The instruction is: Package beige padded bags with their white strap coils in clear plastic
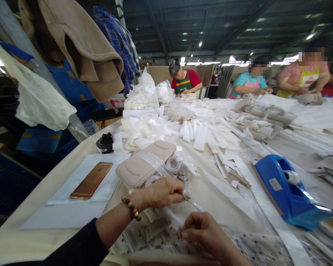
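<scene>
R hand (pixel 208 234) pinching clear tape (pixel 192 203), L hand (pixel 162 192) too; tape barely visible.

Phone (pixel 91 180) lies left of pouch (pixel 144 162); tape dispenser (pixel 288 192) right.

The right hand (pixel 211 236) curls over a thin clear strip (pixel 192 204), its fingertips tucked out of sight and its wrist cut by the bottom edge. What the left hand (pixel 161 192) pinches stays hidden under its fingers. Print on the paper sheets (pixel 155 236) is too small to read. A blue tape dispenser (pixel 288 192) hides the worktop behind it.
</scene>
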{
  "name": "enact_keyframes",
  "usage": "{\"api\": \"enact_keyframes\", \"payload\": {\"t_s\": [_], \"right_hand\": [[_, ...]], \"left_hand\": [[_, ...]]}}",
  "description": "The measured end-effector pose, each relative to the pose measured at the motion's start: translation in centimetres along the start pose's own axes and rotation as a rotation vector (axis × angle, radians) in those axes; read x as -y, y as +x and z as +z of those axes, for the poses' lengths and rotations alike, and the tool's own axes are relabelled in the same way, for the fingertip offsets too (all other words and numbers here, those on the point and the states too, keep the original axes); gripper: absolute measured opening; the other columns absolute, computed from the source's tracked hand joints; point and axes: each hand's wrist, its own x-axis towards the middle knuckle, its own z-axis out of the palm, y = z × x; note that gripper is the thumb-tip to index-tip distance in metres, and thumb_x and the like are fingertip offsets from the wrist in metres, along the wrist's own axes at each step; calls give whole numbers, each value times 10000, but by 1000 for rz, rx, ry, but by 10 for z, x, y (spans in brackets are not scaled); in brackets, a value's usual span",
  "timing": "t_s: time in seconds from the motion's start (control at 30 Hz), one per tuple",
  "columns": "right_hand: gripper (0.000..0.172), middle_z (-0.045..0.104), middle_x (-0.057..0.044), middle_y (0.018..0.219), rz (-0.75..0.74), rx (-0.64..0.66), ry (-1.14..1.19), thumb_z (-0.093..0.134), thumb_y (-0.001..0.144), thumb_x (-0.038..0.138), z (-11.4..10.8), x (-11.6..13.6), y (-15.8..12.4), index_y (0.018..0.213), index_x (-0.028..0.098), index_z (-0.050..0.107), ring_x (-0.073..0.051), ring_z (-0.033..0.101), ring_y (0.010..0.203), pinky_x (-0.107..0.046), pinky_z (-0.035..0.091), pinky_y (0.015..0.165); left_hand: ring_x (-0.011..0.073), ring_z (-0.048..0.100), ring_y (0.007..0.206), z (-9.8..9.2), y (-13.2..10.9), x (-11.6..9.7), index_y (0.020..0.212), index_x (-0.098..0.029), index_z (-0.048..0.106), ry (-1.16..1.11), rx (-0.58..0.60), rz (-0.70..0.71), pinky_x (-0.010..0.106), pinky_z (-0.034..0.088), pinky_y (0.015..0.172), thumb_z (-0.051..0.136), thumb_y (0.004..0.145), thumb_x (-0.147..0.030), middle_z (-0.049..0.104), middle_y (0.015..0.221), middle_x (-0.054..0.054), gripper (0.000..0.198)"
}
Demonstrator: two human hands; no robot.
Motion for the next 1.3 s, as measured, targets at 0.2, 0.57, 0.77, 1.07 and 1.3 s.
{"api": "enact_keyframes", "payload": {"t_s": [0.2,0.57,0.77,1.07,1.3], "right_hand": [[248,486,52,524,-63,-140,24,533,649,425,7,-22,0,701,183,544,-74,332,383,-217,240,385],[362,705,-170,890,-67,-461,-727,421,698,-25,36,-1,24,968,96,629,-265,663,830,-285,418,677],[297,709,-193,843,-61,-450,-746,433,700,4,30,2,29,843,102,675,-309,666,832,-315,423,664],[83,536,35,507,-74,-260,-6,589,614,210,23,-10,34,673,180,540,-136,514,490,-228,343,476],[179,416,100,410,35,20,495,630,601,282,-5,-7,13,692,148,555,-10,245,316,-151,137,330]], "left_hand": [[88,460,592,9,2,0,691,-162,555,-201,-51,-65,195,320,553,528,770,-210,512,616,-53,97],[99,450,601,11,4,-1,661,-148,557,-293,-70,-128,215,324,562,529,716,-196,509,609,-48,78],[94,458,577,10,7,-1,638,-147,550,-334,-61,-148,206,331,551,523,702,-168,532,589,-47,74],[98,472,561,8,10,-4,634,-151,550,-342,-48,-171,211,337,545,523,704,-179,541,580,-40,81],[101,453,568,15,13,1,618,-157,542,-334,-66,-169,225,304,540,532,695,-195,523,578,-41,87]]}}
